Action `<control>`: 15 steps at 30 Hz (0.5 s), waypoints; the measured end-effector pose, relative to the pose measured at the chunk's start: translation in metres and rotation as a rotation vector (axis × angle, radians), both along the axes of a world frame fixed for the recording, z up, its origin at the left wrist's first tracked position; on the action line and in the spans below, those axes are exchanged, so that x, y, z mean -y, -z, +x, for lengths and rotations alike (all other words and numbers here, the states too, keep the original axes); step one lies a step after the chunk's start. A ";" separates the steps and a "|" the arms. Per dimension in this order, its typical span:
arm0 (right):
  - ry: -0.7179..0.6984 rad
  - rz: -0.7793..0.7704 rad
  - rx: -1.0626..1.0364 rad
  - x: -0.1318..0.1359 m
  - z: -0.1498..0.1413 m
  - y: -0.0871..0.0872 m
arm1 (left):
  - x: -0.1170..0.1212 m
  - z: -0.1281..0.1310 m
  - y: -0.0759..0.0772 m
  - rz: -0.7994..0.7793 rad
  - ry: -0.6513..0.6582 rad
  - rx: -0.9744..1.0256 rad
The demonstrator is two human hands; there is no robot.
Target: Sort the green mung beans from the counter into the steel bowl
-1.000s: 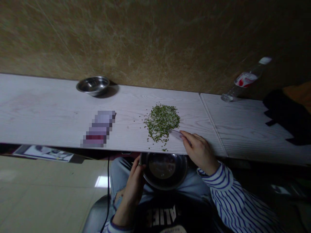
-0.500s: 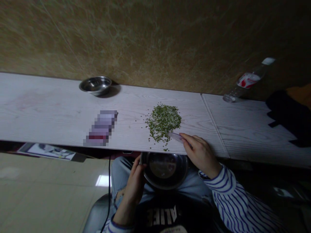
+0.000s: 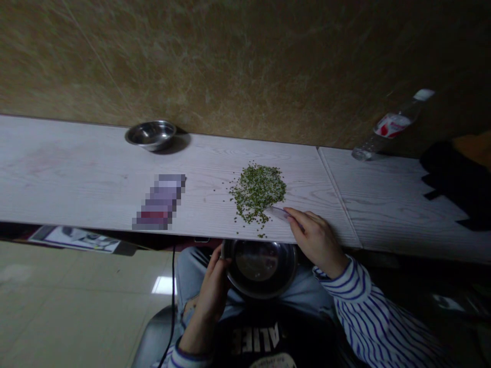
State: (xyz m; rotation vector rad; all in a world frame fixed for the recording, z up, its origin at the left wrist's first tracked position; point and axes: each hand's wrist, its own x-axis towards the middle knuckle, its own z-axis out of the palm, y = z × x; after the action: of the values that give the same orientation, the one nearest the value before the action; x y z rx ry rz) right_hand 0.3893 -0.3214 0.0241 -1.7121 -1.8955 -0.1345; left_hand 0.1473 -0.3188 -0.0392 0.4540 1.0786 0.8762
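Note:
A heap of small green beans (image 3: 258,192) lies on the pale wooden table (image 3: 76,174). My right hand (image 3: 315,239) rests at the table's near edge, fingers closed on a thin pale card (image 3: 276,213) whose tip touches the heap's lower right. Below the table edge, on my lap, sits a steel bowl (image 3: 261,267). My left hand (image 3: 213,296) grips its left rim.
A second steel bowl (image 3: 151,135) stands at the back by the wall. A blurred flat object (image 3: 160,201) lies left of the beans. A plastic bottle (image 3: 391,125) leans at the far right, with dark cloth (image 3: 456,184) beside it. A seam splits the tabletop right of the heap.
The card's tip has moved slightly back and forth at the heap's edge. Both hands and the bowl stay where they were.

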 end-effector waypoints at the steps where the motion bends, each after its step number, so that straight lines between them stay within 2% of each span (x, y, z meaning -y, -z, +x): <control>1: -0.002 0.000 -0.001 0.000 0.000 0.000 | 0.000 0.000 -0.001 -0.002 0.000 -0.002; 15: -0.062 -0.032 -0.014 0.000 -0.002 0.001 | -0.001 -0.001 0.000 -0.007 -0.023 -0.004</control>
State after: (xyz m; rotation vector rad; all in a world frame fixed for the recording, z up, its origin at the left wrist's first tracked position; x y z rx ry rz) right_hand 0.3869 -0.3211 0.0231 -1.6691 -1.9478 -0.0678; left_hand 0.1468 -0.3178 -0.0387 0.4388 1.0923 0.8920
